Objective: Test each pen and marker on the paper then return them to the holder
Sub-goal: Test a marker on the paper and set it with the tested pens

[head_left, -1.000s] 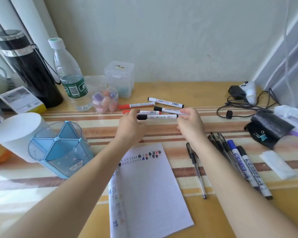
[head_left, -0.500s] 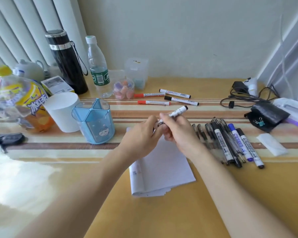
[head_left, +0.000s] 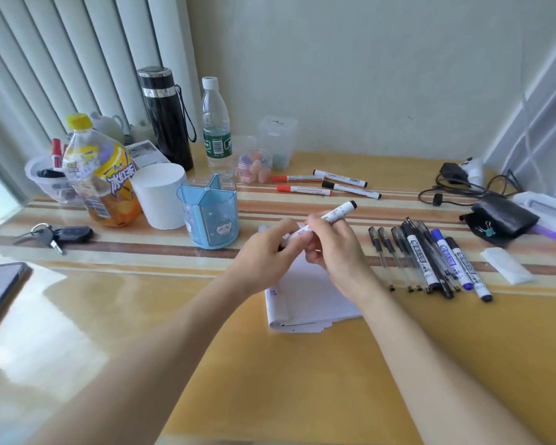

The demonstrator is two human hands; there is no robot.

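Note:
Both hands hold one white marker [head_left: 336, 214] with a black end, tilted up to the right above the paper [head_left: 312, 300]. My right hand [head_left: 333, 242] grips its barrel; my left hand [head_left: 270, 248] pinches its lower left end, which the fingers hide. The blue divided holder [head_left: 210, 213] stands left of the hands. Several white markers [head_left: 328, 185] with red or black caps lie behind the hands. A row of several pens and markers [head_left: 430, 258] lies to the right of my right hand.
On the left stand a white cup [head_left: 161, 195], an orange drink bottle [head_left: 100, 175], a black flask [head_left: 167, 117], a water bottle [head_left: 215, 123] and a clear jar [head_left: 254, 167]. Keys [head_left: 58, 234] lie at left, a black pouch [head_left: 501, 220] and cables [head_left: 456, 184] at right.
My hands lifted one marker from the group at the back and brought it toward me, over the paper. The view pulled back and swung left.

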